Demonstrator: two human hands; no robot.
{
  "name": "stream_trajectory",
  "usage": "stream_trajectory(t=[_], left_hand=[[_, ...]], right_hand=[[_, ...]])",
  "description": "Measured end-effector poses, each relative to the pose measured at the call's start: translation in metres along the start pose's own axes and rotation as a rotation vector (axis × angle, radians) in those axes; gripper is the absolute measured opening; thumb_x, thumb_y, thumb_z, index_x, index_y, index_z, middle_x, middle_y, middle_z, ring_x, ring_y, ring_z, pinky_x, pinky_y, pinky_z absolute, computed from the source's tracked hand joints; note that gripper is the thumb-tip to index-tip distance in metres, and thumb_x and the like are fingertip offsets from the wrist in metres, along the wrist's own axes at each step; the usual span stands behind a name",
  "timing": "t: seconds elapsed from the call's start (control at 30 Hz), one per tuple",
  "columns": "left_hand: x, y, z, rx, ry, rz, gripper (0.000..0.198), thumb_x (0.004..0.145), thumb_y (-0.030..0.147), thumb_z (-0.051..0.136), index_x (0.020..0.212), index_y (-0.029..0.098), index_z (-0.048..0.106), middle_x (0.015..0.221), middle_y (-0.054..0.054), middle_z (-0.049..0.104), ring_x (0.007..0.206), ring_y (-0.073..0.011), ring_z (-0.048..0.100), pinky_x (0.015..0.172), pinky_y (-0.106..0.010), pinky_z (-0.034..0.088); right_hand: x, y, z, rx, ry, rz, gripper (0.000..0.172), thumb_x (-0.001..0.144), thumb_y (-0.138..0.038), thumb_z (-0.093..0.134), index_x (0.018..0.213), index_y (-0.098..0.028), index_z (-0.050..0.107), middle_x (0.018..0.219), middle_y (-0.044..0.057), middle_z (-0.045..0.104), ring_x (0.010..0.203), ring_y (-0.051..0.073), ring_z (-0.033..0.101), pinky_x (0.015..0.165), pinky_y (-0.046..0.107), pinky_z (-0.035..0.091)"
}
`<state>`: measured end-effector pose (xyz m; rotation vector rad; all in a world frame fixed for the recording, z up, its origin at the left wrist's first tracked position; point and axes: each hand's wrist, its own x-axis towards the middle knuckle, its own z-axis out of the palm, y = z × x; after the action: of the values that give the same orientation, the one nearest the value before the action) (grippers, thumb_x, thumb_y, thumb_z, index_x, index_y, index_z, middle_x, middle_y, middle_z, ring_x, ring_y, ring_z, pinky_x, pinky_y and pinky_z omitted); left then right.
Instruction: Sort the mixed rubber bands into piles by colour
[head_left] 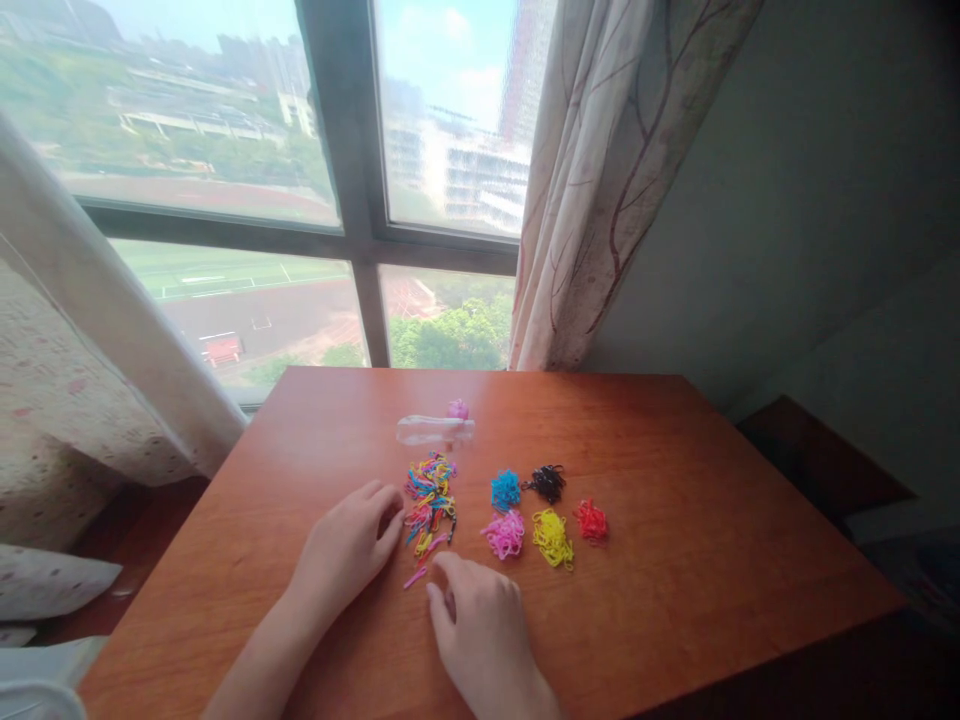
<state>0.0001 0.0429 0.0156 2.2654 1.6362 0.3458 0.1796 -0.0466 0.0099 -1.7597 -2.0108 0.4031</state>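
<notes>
A mixed pile of small coloured rubber bands lies on the wooden table between my hands. My left hand rests at the pile's left edge, its fingers loosely curled and the thumb apart from them. Just below the pile is my right hand, bent at the fingers, with a gap between thumb and forefinger and nothing visible in it. A single pink band lies by its fingertips. To the right sit single-colour heaps: blue bands, black bands, pink bands, yellow bands and red bands.
Behind the mixed pile lie a clear plastic bag or sleeve and a small pinkish-purple object. The table reaches back to a window, with patterned curtains at both sides. White items stand at the lower left.
</notes>
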Motion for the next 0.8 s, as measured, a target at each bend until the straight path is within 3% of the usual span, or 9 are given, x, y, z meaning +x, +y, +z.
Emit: stream_trajectory(t=[0.27,0.43,0.63,0.8], left_hand=[[-0.001,0.0,0.0,-0.016,-0.021,0.032,0.014,0.091,0.027,0.044,0.083,0.023,0.056,0.087,-0.002,0.06,0.081,-0.0192,0.058,0.07,-0.028,0.04],[-0.001,0.001,-0.001,-0.006,-0.025,0.019,0.015,0.091,0.028,0.044,0.082,0.023,0.055,0.086,-0.002,0.059,0.08,-0.0192,0.058,0.068,-0.028,0.039],[0.0,0.002,-0.001,-0.01,-0.04,0.011,0.014,0.091,0.028,0.044,0.082,0.023,0.055,0.088,-0.002,0.06,0.082,-0.0192,0.058,0.069,-0.028,0.039],[-0.001,0.003,-0.002,-0.014,-0.036,0.021,0.015,0.091,0.028,0.044,0.082,0.023,0.055,0.087,-0.002,0.06,0.08,-0.019,0.058,0.068,-0.028,0.038]], right_hand=[[0.01,-0.006,0.0,0.014,-0.089,0.011,0.011,0.087,-0.015,0.061,0.089,-0.026,0.062,0.079,-0.003,0.072,0.069,0.019,0.069,0.057,0.024,0.034],[0.016,-0.005,0.005,-0.022,-0.081,0.02,0.006,0.09,-0.02,0.061,0.088,-0.025,0.063,0.079,-0.002,0.073,0.068,0.019,0.069,0.056,0.024,0.032],[0.01,-0.002,0.005,0.06,-0.003,-0.001,0.011,0.091,-0.019,0.057,0.082,-0.024,0.063,0.071,-0.002,0.07,0.06,0.014,0.064,0.054,0.023,0.03],[-0.006,0.023,-0.01,0.168,0.154,0.052,0.018,0.094,-0.024,0.05,0.082,-0.023,0.063,0.061,-0.004,0.063,0.053,0.012,0.059,0.054,0.021,0.032]])
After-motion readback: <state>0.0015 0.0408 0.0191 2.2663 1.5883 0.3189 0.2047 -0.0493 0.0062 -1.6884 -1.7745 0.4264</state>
